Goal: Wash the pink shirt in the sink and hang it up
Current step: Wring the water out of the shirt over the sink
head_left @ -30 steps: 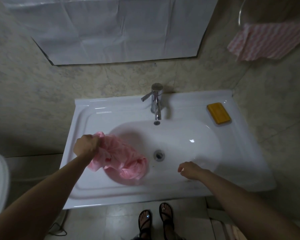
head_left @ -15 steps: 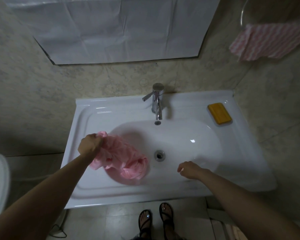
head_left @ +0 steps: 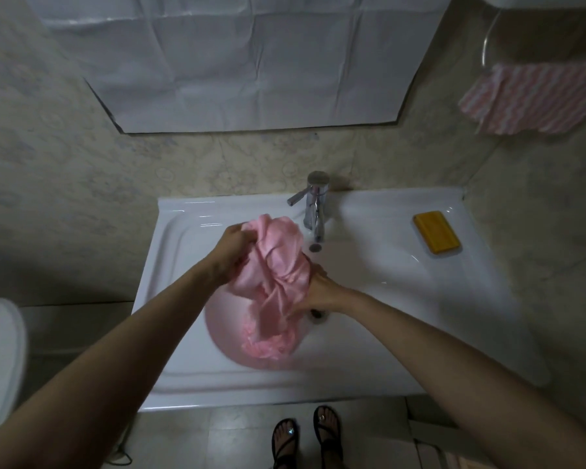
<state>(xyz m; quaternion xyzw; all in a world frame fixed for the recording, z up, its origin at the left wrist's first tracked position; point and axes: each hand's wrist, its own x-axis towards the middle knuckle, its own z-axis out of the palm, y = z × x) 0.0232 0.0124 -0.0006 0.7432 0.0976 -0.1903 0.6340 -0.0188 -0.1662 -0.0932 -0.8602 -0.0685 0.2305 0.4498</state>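
Fingers of my left hand (head_left: 232,252) clench the upper bunch of the pink shirt (head_left: 278,275); those of my right hand (head_left: 322,292) curl round its lower folds. The shirt hangs between both grips, its tail trailing below my fingers into the sink (head_left: 386,218). No water shows at the tap (head_left: 315,211), just beyond the bunch, so I judge washing barely begun: next comes water, then the soap bar (head_left: 437,236), well past my right fingers.

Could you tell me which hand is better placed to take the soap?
Probably the right hand: it grips the pink shirt nearer the soap; the left hand grips it left of the faucet.
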